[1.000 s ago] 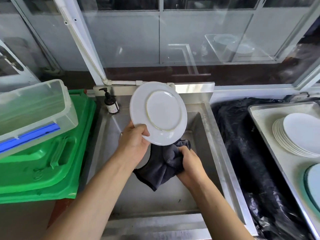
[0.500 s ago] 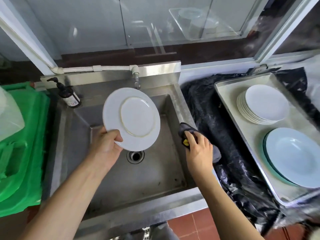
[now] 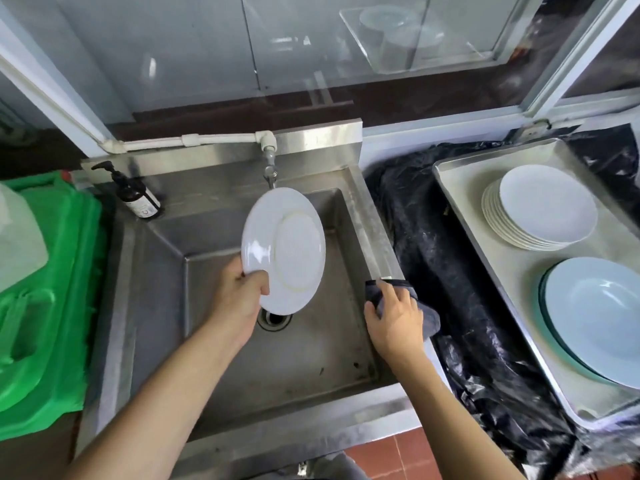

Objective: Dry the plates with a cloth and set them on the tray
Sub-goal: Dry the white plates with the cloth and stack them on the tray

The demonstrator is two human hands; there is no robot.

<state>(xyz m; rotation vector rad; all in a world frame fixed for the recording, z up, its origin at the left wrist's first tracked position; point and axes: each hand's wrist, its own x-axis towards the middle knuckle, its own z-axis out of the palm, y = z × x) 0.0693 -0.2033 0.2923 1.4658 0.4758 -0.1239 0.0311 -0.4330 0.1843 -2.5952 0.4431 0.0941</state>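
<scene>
My left hand (image 3: 239, 299) grips a white plate (image 3: 284, 249) by its lower edge, holding it tilted over the steel sink (image 3: 166, 306) with its underside facing me. My right hand (image 3: 394, 317) rests on a dark grey cloth (image 3: 424, 313) that lies on the sink's right rim; the fingers press down on the cloth. At the right stands a metal tray (image 3: 512, 271) with a stack of white plates (image 3: 540, 211) at its far end and pale blue plates (image 3: 595, 317) nearer to me.
A tap (image 3: 270, 164) hangs just behind the plate. A dark pump bottle (image 3: 136, 195) stands at the sink's back left corner. Green plastic crates (image 3: 45, 306) sit on the left. Black plastic sheeting (image 3: 450, 271) covers the counter between sink and tray.
My right hand carried the cloth out from under the plate to the sink's right rim. The plate dropped lower and turned more edge-on. The view swung right, showing more of the tray.
</scene>
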